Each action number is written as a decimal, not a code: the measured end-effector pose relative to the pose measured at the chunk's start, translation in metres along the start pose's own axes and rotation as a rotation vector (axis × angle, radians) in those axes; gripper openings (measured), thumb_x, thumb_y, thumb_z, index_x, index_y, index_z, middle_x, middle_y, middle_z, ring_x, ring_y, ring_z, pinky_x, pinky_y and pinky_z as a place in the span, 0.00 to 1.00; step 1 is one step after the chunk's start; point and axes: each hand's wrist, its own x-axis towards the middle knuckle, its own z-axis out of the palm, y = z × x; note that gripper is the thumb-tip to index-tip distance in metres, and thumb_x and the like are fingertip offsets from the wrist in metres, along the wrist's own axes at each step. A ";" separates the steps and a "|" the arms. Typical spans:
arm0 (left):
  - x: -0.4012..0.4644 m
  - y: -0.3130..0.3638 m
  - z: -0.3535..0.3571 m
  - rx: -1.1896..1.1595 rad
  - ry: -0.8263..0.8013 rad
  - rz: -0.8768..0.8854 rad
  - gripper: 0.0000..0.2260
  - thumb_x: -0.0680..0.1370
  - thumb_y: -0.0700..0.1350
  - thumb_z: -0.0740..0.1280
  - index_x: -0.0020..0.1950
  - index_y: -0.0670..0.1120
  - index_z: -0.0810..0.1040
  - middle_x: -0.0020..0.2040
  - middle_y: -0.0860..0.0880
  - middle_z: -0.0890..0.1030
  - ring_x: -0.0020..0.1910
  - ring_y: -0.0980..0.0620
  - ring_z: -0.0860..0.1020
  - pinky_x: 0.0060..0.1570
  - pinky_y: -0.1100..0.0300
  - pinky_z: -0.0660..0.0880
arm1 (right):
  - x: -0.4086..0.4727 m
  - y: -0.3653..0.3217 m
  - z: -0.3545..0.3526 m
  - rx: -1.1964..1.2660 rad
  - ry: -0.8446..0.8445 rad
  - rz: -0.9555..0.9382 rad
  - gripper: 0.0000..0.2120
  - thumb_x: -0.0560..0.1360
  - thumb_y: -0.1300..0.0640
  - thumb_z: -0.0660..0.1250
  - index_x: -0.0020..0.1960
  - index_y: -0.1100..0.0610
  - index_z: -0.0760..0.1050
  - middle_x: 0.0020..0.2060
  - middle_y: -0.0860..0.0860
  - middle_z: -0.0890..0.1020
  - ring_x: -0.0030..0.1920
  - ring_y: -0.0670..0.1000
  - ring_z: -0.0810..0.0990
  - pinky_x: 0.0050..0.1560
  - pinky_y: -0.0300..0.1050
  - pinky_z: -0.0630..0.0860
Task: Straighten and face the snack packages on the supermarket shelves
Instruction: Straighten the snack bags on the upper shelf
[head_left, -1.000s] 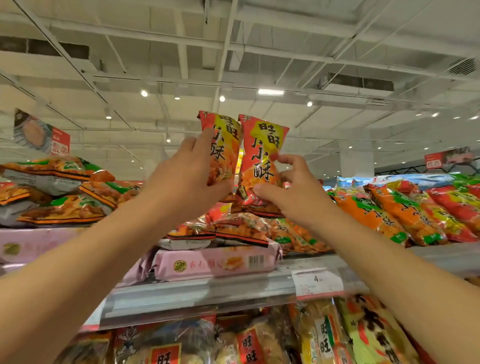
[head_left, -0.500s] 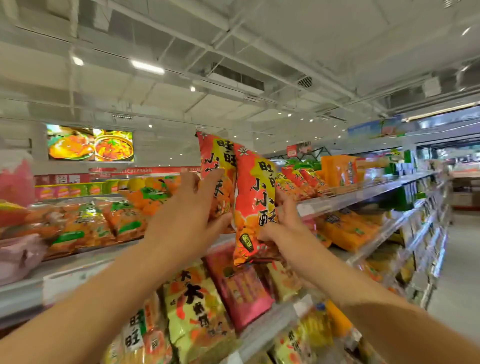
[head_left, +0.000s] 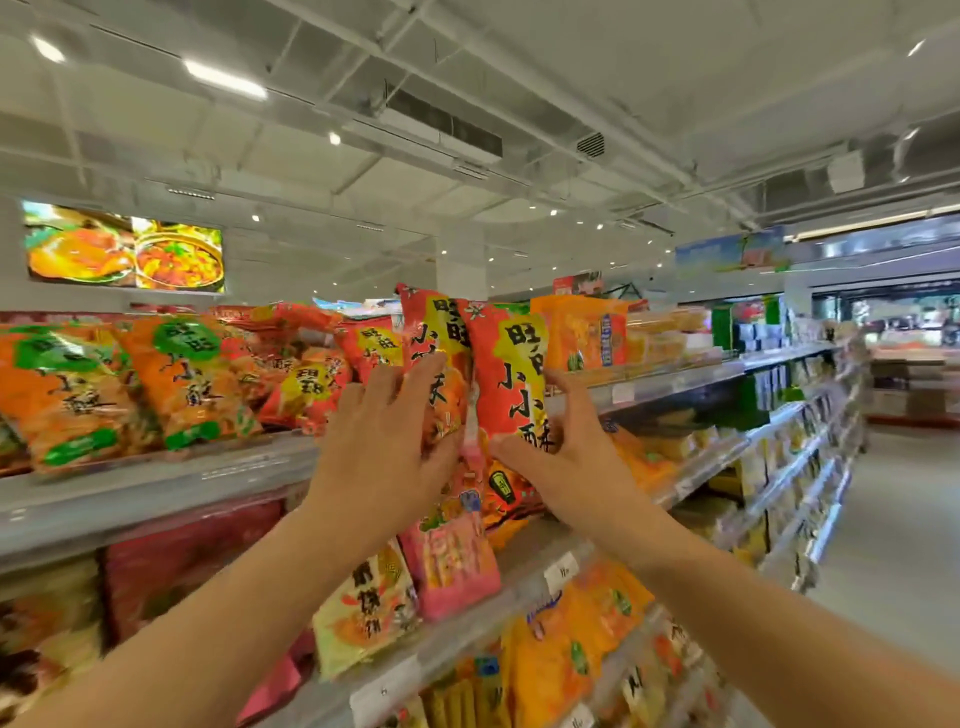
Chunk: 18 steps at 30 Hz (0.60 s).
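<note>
A: Where are the two snack bags?

B: Both are in the air, in front of the top shelf (head_left: 156, 483). The left red bag (head_left: 434, 353) and the right red bag (head_left: 511, 374) stand upright, side by side, and their inner edges touch. Each has a yellow panel with black characters.

A: Who holds them?

B: The left hand (head_left: 387, 447) grasps the left red bag; its fingers lie over the front of the bag and the thumb comes to the bag's lower edge. The right hand (head_left: 566, 457) grasps the right red bag, with the thumb on the front and the fingers curled around the right side.

A: What lies around the bags?

B: To the left of them, on the top shelf, orange bags with green labels (head_left: 182, 379) lean back in a row, and more red bags (head_left: 371, 348) stand just behind the left hand. To the right of the held bags there is an orange package (head_left: 582, 332) on the same shelf. Below the hands, a pink package (head_left: 452, 566) and a yellow package (head_left: 363, 608) lean on the lower shelf (head_left: 524, 561). Far left above the top shelf hangs a food screen (head_left: 124, 247).
</note>
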 end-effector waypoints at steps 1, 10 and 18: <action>0.010 0.000 0.009 0.040 0.017 0.003 0.32 0.75 0.55 0.68 0.76 0.53 0.61 0.61 0.44 0.72 0.58 0.38 0.71 0.57 0.45 0.69 | 0.011 0.010 -0.007 -0.011 0.014 -0.002 0.33 0.68 0.36 0.71 0.64 0.26 0.53 0.46 0.33 0.80 0.43 0.33 0.80 0.40 0.31 0.73; 0.118 -0.020 0.089 0.018 0.031 -0.124 0.33 0.75 0.56 0.69 0.75 0.50 0.59 0.62 0.39 0.73 0.61 0.37 0.73 0.56 0.47 0.70 | 0.145 0.094 -0.041 -0.057 0.075 -0.088 0.33 0.72 0.48 0.74 0.68 0.39 0.56 0.49 0.41 0.79 0.45 0.40 0.81 0.50 0.48 0.80; 0.169 -0.028 0.163 0.120 -0.118 -0.274 0.32 0.73 0.60 0.70 0.68 0.48 0.60 0.58 0.41 0.74 0.55 0.40 0.76 0.49 0.47 0.75 | 0.261 0.130 -0.020 -0.112 0.028 -0.159 0.34 0.71 0.49 0.74 0.69 0.44 0.57 0.40 0.38 0.78 0.36 0.37 0.81 0.32 0.32 0.77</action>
